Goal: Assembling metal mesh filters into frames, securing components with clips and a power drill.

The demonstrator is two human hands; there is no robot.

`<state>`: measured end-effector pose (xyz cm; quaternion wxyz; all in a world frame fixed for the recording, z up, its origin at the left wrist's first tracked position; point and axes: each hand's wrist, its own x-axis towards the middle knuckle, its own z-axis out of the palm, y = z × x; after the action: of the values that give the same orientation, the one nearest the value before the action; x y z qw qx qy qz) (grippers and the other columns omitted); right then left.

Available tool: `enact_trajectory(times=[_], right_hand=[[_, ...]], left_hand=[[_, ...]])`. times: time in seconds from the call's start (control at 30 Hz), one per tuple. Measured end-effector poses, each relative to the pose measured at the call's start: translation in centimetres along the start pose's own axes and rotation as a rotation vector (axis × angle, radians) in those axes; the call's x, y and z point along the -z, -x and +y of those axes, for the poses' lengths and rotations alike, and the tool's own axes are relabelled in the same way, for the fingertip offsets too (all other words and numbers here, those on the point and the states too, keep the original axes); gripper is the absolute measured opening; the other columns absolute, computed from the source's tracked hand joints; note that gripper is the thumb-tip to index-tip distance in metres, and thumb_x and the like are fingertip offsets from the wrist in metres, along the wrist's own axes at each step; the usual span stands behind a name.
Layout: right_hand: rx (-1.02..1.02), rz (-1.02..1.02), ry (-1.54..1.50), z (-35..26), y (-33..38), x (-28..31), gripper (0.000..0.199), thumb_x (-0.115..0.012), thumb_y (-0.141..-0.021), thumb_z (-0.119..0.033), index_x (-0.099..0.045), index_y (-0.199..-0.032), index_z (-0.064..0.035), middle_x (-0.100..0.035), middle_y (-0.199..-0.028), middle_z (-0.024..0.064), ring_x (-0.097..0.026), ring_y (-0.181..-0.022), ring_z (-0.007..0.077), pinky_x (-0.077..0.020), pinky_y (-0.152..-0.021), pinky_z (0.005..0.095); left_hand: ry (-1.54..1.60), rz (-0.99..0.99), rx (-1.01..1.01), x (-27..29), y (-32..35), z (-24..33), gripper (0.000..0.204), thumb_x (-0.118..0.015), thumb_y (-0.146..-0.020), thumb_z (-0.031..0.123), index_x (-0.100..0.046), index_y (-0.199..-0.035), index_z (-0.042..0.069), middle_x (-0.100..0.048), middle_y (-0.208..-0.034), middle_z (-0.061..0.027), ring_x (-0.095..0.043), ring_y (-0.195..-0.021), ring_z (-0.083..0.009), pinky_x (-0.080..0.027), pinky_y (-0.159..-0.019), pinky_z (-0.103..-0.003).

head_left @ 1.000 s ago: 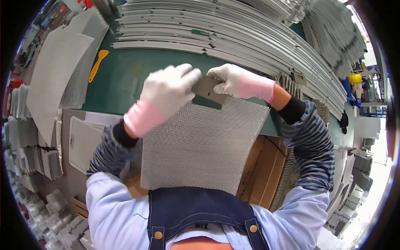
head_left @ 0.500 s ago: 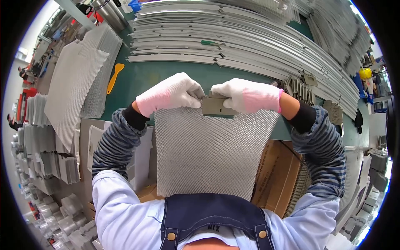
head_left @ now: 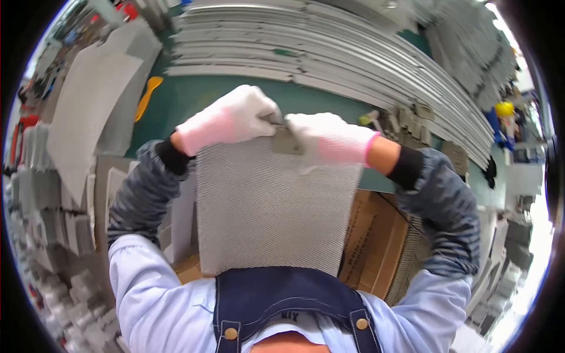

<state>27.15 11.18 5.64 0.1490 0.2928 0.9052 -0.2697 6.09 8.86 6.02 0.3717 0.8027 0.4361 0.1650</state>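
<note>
A grey expanded-metal mesh sheet (head_left: 271, 206) hangs upright before my chest, its lower end against my apron. At the middle of its top edge sits a small grey-beige metal plate (head_left: 286, 142). My gloved left hand (head_left: 250, 115) is closed on the sheet's top edge, just left of the plate, with thumb and fingertips near the plate's left end. My gloved right hand (head_left: 321, 135) is closed at the plate's right part and covers that end of it. Its fingers are slightly blurred, and the sheet's upper right edge is partly hidden behind it.
Long metal strips (head_left: 235, 50) lie stacked across the back of the green bench (head_left: 188, 97). Mesh sheets (head_left: 88, 100) are piled at left, beside a yellow-orange scraper (head_left: 148, 99). More small metal plates (head_left: 409, 123) and a light-headed tool (head_left: 371, 119) lie at right. A cardboard box (head_left: 376, 241) stands below the bench.
The whole view has shifted, with the scene lying further left and up. My right hand has slid left along the plate, covering more of it. The light-headed tool at right now shows.
</note>
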Motion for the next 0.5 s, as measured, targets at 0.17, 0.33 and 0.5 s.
enact_trajectory(times=[0.17, 0.33, 0.5], right_hand=[[-0.081, 0.025, -0.124, 1.2, 0.2, -1.3, 0.046, -0.071, -0.074, -0.019, -0.054, -0.113, 0.0001, -0.065, -0.097, 0.018, -0.065, -0.09, 0.0333, -0.0525, -0.077, 0.0414], [0.163, 0.078, -0.357, 2.0, 1.5, 2.7, 0.05, -0.066, -0.084, -0.031, -0.057, -0.123, -0.0008, -0.066, -0.102, 0.0178, -0.065, -0.092, 0.0278, -0.0512, -0.081, 0.0382], [-0.644, 0.56, 0.389, 22.5, 8.5, 8.1, 0.021, -0.058, -0.08, -0.013, -0.067, -0.092, 0.0013, -0.068, -0.092, 0.0211, -0.066, -0.086, 0.0354, -0.0525, -0.078, 0.0415]], left_hand=[[0.042, 0.716, 0.058, 1.5, 1.8, -2.5, 0.065, -0.068, -0.08, 0.01, -0.041, -0.138, -0.001, -0.06, -0.123, -0.0186, -0.057, -0.114, -0.0233, -0.047, -0.093, -0.031], [0.777, 0.721, 0.22, -4.8, 8.1, -6.5, 0.03, -0.054, -0.096, 0.019, -0.065, -0.105, -0.007, -0.068, -0.09, -0.0072, -0.059, -0.08, -0.0105, -0.046, -0.075, -0.022], [0.928, 0.576, 0.006, -3.2, 9.3, -4.0, 0.024, -0.054, -0.095, 0.013, -0.065, -0.1, -0.008, -0.069, -0.088, -0.0101, -0.062, -0.074, -0.0115, -0.049, -0.069, -0.024]])
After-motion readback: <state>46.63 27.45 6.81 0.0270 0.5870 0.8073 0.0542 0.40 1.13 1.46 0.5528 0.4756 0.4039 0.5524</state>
